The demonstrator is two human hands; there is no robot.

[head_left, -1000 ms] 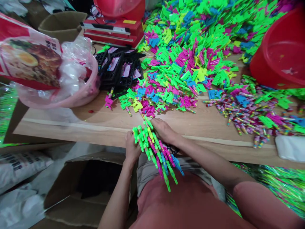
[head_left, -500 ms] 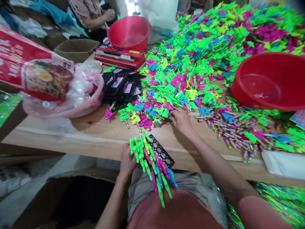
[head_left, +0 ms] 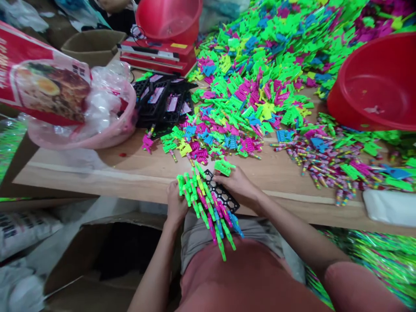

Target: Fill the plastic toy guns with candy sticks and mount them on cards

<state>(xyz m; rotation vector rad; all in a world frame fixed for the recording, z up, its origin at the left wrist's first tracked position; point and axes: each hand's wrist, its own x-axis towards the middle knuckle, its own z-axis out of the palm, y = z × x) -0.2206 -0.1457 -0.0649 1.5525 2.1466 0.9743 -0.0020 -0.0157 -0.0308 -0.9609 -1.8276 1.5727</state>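
My left hand (head_left: 176,200) is closed on the near-left side of a black plastic rack with rows of round holes (head_left: 231,202). Rows of green, pink, blue and yellow plastic pieces (head_left: 199,196) stand in the rack and hide its left part and most of my fingers. Over the rack's bare right end, my right hand (head_left: 239,184) pinches a flat green plastic piece (head_left: 224,167). Its fingertips are close above the holes; whether they touch the rack I cannot tell.
A big heap of bright plastic pieces (head_left: 256,93) covers the table's far side. Small printed sticks (head_left: 312,162) lie at right below a red basin (head_left: 373,91). Black racks (head_left: 162,102) are stacked beside a pink basket (head_left: 113,138). An open cardboard box (head_left: 68,277) stands below left.
My right hand has come back from the heap's near edge to the rack, bringing a green plastic piece. My left hand still holds the rack, and the view has tilted down.
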